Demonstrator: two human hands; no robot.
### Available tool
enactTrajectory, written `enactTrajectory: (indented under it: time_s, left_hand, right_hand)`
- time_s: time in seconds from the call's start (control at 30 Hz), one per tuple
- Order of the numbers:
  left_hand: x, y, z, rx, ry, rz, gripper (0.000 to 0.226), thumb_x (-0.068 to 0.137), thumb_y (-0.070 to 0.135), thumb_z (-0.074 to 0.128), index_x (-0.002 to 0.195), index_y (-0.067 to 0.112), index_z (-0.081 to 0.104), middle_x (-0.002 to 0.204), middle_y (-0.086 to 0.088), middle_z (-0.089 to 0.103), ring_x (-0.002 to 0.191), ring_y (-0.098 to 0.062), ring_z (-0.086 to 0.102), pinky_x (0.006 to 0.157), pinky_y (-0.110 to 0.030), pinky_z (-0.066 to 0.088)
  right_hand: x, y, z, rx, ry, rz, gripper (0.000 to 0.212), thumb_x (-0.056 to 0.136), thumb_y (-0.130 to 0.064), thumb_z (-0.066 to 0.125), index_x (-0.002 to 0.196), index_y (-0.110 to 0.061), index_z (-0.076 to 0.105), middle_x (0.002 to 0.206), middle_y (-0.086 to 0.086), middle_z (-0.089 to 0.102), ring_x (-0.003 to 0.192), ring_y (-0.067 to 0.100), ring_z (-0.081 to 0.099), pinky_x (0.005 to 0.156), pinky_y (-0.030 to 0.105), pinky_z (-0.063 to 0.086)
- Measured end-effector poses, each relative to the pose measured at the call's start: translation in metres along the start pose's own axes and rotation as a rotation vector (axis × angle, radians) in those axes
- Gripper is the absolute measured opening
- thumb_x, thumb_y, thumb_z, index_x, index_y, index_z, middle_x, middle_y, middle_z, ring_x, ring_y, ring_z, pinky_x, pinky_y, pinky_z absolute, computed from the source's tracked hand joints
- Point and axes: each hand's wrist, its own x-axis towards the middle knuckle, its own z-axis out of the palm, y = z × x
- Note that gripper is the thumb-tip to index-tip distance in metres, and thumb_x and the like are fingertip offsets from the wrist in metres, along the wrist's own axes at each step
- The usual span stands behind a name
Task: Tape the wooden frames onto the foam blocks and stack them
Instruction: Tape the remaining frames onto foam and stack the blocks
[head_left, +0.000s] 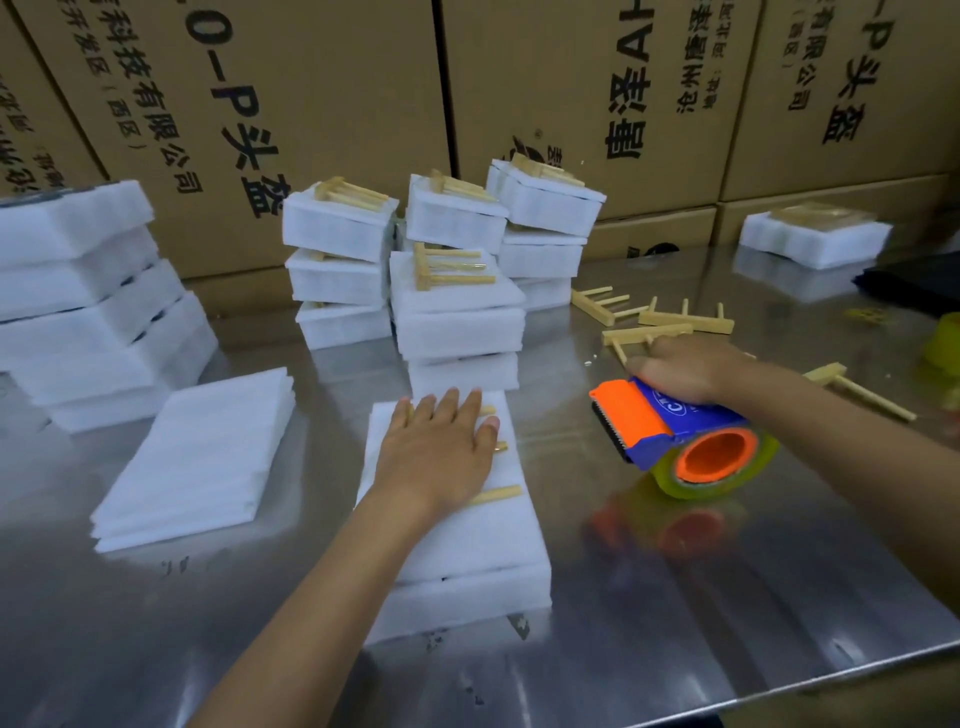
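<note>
Step in hand: taping. Left hand (439, 447), fingers flat and straight, presses wooden frame (497, 494) onto foam block (467, 545) at worktop (675, 597) centre. Right hand (685, 371), fingers curled, grips tape dispenser (675, 436) just beside block. Next: bring the tape across the frame without shifting it. Finished stacks (457, 312) behind.

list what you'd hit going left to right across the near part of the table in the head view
flat foam sheets -> left hand pressing a wooden frame on a foam block -> tape dispenser under the right hand
</note>
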Motion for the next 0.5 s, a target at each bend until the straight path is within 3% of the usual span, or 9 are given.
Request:
enactTrajectory:
  time_s: [0.13, 0.3, 0.43, 0.5]
  left_hand:
    - [0.000, -0.001, 0.001, -0.007, -0.004, 0.001, 0.058, 0.105, 0.047, 0.009, 0.160, 0.029, 0.005, 0.168, 0.003, 0.006, 0.154, -0.020, 0.006, 0.124, -0.042, -0.002]
    - [0.000, -0.001, 0.002, -0.016, -0.001, -0.003, 0.058, 0.105, 0.047, 0.008, 0.160, 0.030, 0.004, 0.168, 0.004, 0.006, 0.154, -0.019, 0.006, 0.124, -0.041, -0.003]
    - [0.006, -0.003, -0.014, -0.123, -0.146, -0.003, 0.059, 0.106, 0.049, 0.017, 0.158, 0.035, -0.007, 0.168, 0.002, -0.004, 0.154, -0.021, 0.001, 0.123, -0.044, -0.004]
    - [0.012, -0.004, -0.030, -0.272, -0.182, -0.039, 0.067, 0.104, 0.045, 0.034, 0.158, 0.036, -0.006, 0.168, 0.000, -0.003, 0.154, -0.026, 0.008, 0.124, -0.046, 0.008]
  right_hand:
    - [0.003, 0.001, 0.000, 0.012, -0.036, 0.011, 0.046, 0.096, -0.058, 0.033, 0.119, -0.025, 0.053, 0.123, 0.009, 0.058, 0.095, 0.020, 0.047, 0.077, 0.037, 0.036]
    - [0.005, 0.006, 0.002, -0.003, -0.016, 0.007, 0.033, 0.095, -0.058, 0.031, 0.093, -0.029, 0.047, 0.082, -0.006, 0.047, 0.082, 0.015, 0.050, 0.067, 0.033, 0.034]
    - [-0.001, 0.002, 0.005, -0.072, 0.049, -0.049, 0.032, 0.097, -0.054, 0.030, 0.090, -0.028, 0.048, 0.081, -0.004, 0.046, 0.080, 0.016, 0.049, 0.069, 0.034, 0.034]
    - [-0.005, 0.001, 0.005, -0.092, 0.071, -0.055, 0.034, 0.097, -0.052, 0.029, 0.091, -0.026, 0.050, 0.083, -0.001, 0.047, 0.085, 0.022, 0.049, 0.073, 0.036, 0.036]
